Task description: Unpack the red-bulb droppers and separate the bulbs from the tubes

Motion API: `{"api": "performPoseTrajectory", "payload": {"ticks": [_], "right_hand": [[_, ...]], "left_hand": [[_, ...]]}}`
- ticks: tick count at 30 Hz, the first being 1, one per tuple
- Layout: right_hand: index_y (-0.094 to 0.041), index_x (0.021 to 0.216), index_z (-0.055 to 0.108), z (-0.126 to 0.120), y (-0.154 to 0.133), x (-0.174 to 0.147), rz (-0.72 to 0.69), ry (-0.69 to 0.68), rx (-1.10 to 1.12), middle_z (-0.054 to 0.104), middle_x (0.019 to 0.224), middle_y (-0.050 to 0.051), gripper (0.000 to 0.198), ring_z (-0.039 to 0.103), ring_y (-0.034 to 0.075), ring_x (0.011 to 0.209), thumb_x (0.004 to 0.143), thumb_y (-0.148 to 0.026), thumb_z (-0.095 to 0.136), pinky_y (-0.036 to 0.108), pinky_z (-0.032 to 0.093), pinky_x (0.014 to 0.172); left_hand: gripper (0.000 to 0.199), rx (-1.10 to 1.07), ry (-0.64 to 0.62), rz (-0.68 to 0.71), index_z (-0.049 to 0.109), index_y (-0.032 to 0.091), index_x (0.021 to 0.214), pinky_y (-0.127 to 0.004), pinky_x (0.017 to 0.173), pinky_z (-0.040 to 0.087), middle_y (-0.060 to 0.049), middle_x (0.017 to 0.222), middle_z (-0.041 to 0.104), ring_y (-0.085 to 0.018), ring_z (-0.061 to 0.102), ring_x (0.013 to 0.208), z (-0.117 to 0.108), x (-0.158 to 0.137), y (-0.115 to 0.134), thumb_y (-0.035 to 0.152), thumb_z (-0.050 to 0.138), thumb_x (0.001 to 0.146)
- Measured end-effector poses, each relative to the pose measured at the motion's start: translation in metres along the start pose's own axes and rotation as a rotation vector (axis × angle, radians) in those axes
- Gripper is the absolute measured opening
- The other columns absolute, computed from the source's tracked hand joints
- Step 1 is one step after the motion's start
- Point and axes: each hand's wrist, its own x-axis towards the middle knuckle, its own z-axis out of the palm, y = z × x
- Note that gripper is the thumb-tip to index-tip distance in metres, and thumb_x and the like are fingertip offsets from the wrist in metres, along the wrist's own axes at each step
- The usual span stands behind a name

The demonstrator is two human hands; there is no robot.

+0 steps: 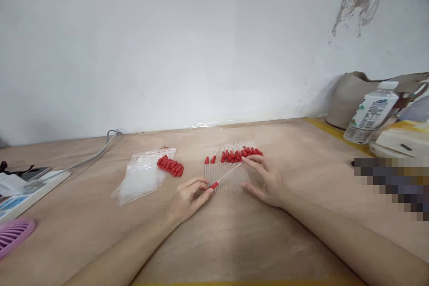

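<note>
A glass dropper point(228, 172) with a red rubber bulb slants up to the right, pinched by its bulb between the thumb and fingers of my left hand point(190, 197). My right hand point(267, 182) is open, thumb and fingers apart. Its fingertips are close to the dropper's far end; whether they touch it I cannot tell. Beneath the held dropper lies a row of bare clear tubes point(221, 173). Just behind them is a row of droppers fitted with red bulbs point(234, 156), their tubes pointing to the wall. Loose red bulbs point(170, 166) sit in a pile farther left.
Clear plastic zip bags point(140, 178) lie left of the loose bulbs. At the far left are a power strip point(43, 192) with a grey cable and a pink slotted object point(15, 234). A plastic bottle point(372, 114) and a grey-brown bag point(345, 98) stand at the right.
</note>
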Motion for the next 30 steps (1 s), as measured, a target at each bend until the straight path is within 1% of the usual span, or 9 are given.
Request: {"api": "performPoseTrajectory", "payload": {"ticks": [3, 6, 10, 13, 15, 17, 20, 25, 30], "right_hand": [[-0.020, 0.121, 0.046, 0.003, -0.009, 0.000, -0.196, -0.109, -0.071, 0.049, 0.118, 0.012, 0.048, 0.045, 0.024, 0.109, 0.078, -0.038, 0.055, 0.043, 0.038, 0.090], [-0.020, 0.112, 0.054, 0.010, -0.014, 0.001, -0.276, -0.145, -0.099, 0.057, 0.109, 0.009, 0.034, 0.047, 0.023, 0.106, 0.081, -0.033, 0.052, 0.043, 0.037, 0.090], [-0.021, 0.096, 0.061, 0.017, -0.018, 0.003, -0.268, -0.143, -0.089, 0.064, 0.094, 0.004, 0.018, 0.051, 0.019, 0.100, 0.084, -0.025, 0.048, 0.042, 0.036, 0.092], [-0.021, 0.093, 0.062, 0.019, -0.020, 0.004, -0.263, -0.135, -0.066, 0.065, 0.089, 0.003, 0.016, 0.052, 0.018, 0.096, 0.084, -0.024, 0.049, 0.041, 0.035, 0.092], [-0.021, 0.093, 0.062, 0.019, -0.021, 0.004, -0.257, -0.145, -0.053, 0.065, 0.089, 0.002, 0.016, 0.053, 0.017, 0.094, 0.083, -0.024, 0.049, 0.040, 0.035, 0.092], [-0.022, 0.093, 0.062, 0.019, -0.023, 0.004, -0.254, -0.156, -0.042, 0.065, 0.087, 0.002, 0.017, 0.053, 0.016, 0.092, 0.084, -0.025, 0.049, 0.040, 0.034, 0.093], [-0.022, 0.092, 0.062, 0.019, -0.025, 0.004, -0.253, -0.159, -0.037, 0.065, 0.086, 0.002, 0.017, 0.055, 0.015, 0.090, 0.084, -0.026, 0.048, 0.039, 0.034, 0.094], [-0.022, 0.098, 0.061, 0.021, -0.025, 0.004, -0.253, -0.169, -0.042, 0.066, 0.091, 0.002, 0.021, 0.055, 0.016, 0.093, 0.084, -0.031, 0.049, 0.040, 0.033, 0.094], [-0.023, 0.098, 0.061, 0.025, -0.023, 0.002, -0.288, -0.158, -0.023, 0.068, 0.088, 0.000, 0.019, 0.054, 0.014, 0.096, 0.085, -0.025, 0.047, 0.038, 0.032, 0.098]], "left_hand": [[0.005, 0.004, -0.028, 0.132, 0.059, 0.017, 0.079, -0.020, 0.070, 0.051, -0.004, 0.085, 0.064, -0.011, 0.062, 0.074, 0.005, -0.004, 0.000, 0.019, 0.055, 0.079], [0.007, 0.017, -0.048, 0.214, 0.059, 0.017, 0.085, -0.018, 0.070, 0.051, -0.003, 0.087, 0.064, -0.009, 0.062, 0.074, 0.008, -0.004, -0.001, 0.017, 0.055, 0.079], [0.008, 0.028, -0.036, 0.202, 0.058, 0.018, 0.086, -0.020, 0.067, 0.052, -0.003, 0.088, 0.064, -0.010, 0.062, 0.073, 0.010, -0.003, 0.000, 0.021, 0.055, 0.079], [0.026, 0.040, -0.019, 0.136, 0.056, 0.017, 0.097, -0.030, 0.077, 0.051, -0.009, 0.096, 0.062, -0.018, 0.060, 0.087, 0.012, 0.002, 0.002, 0.030, 0.060, 0.075], [0.034, 0.053, -0.049, 0.165, 0.055, 0.016, 0.103, -0.036, 0.084, 0.047, -0.010, 0.101, 0.060, -0.021, 0.056, 0.096, 0.014, 0.006, 0.004, 0.032, 0.062, 0.073], [0.027, 0.062, -0.088, 0.234, 0.058, 0.019, 0.100, -0.038, 0.087, 0.045, -0.008, 0.099, 0.062, -0.021, 0.055, 0.098, 0.017, 0.008, 0.004, 0.030, 0.060, 0.075], [0.016, 0.061, -0.099, 0.299, 0.060, 0.020, 0.094, -0.038, 0.088, 0.044, -0.005, 0.092, 0.066, -0.018, 0.058, 0.090, 0.020, 0.008, 0.003, 0.024, 0.056, 0.080], [0.014, 0.071, -0.075, 0.326, 0.061, 0.018, 0.093, -0.037, 0.086, 0.046, -0.005, 0.090, 0.067, -0.016, 0.060, 0.085, 0.019, 0.007, 0.004, 0.021, 0.056, 0.080], [0.024, 0.089, -0.061, 0.349, 0.057, 0.019, 0.104, -0.037, 0.088, 0.046, -0.006, 0.098, 0.065, -0.017, 0.059, 0.092, 0.017, 0.008, 0.007, 0.021, 0.055, 0.080]]}}
